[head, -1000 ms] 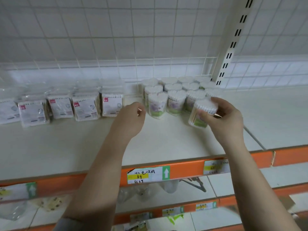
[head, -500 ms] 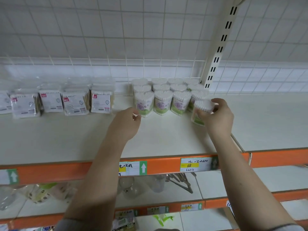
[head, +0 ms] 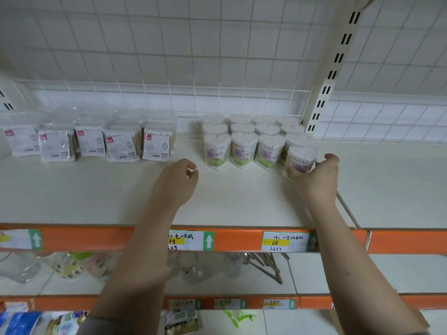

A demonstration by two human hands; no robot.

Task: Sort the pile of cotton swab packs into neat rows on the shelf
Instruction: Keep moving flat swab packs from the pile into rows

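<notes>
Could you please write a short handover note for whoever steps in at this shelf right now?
Right hand: grips one cotton swab tub at the front right of the block, just in front of the fourth column.
Left hand: over the bare shelf, fingers loosely curled, holding nothing.
Done: the standing tubs form a neat block of about four columns, three deep, near the upright post. The flat swab bags stand in a row to the left.
Left: seat the held tub in line and let go. No loose pile is in view, so check elsewhere for more packs.
</notes>
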